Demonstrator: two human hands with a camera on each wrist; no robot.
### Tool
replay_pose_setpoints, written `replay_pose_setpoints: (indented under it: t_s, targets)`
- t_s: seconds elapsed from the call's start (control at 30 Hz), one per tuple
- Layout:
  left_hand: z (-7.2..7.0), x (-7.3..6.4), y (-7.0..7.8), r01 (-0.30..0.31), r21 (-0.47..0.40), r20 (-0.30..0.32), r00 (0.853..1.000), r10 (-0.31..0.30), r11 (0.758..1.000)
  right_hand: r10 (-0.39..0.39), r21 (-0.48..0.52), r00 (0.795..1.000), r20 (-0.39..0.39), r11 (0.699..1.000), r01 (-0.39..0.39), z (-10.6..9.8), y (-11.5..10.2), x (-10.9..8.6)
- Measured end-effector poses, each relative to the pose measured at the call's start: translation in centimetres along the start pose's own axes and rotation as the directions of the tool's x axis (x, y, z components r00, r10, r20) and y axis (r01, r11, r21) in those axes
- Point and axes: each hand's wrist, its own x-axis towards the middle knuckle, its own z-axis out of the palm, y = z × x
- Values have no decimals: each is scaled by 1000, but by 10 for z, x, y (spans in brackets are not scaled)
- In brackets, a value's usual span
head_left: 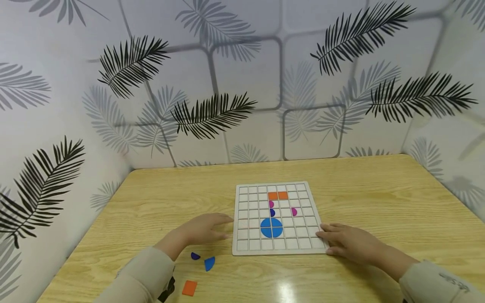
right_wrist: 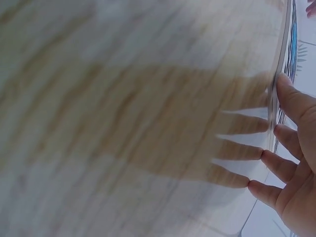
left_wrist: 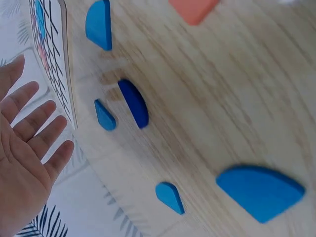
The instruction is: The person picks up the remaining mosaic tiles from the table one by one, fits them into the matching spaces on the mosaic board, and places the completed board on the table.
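Observation:
A white grid board (head_left: 291, 243) lies flat on the wooden table. Upon it are two orange squares (head_left: 278, 195), a blue disc made of quarter pieces (head_left: 267, 232), a dark blue half-circle (head_left: 272, 213) and two magenta half-circles (head_left: 294, 211). My left hand (head_left: 204, 229) is beside the board's left edge, fingers extended and holding nothing; contact with the edge cannot be told. At the lower right edge, my right hand (head_left: 348, 243) touches the board with its fingertips. The right wrist view shows that hand's thumb (right_wrist: 291, 98) against the board's rim.
Near my left forearm lie a dark blue half-circle (head_left: 195, 256), a blue quarter-circle (head_left: 209, 264) and an orange square (head_left: 189, 288). The left wrist view also shows teardrop pieces (left_wrist: 170, 197) and another blue quarter-circle (left_wrist: 261, 192). Leaf-patterned walls (head_left: 246, 134) border the table.

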Motion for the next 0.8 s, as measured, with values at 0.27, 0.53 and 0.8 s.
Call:
replay_pose_setpoints:
  t_s: [0.27,0.53,0.8]
  targets:
    - [-4,-16,-12,49,-112,-60,997,-56,993,14,16,1000,-5,1000,-14,0,1,-2]
    - [-10,-38,-26,103,-185,-81,989,-120,977,24,48,999,-27,999,-23,3,-2,-2]
    - [-13,-58,-40,154,-193,-96,980,-174,969,36,68,999,-33,997,-34,7,-1,-3]
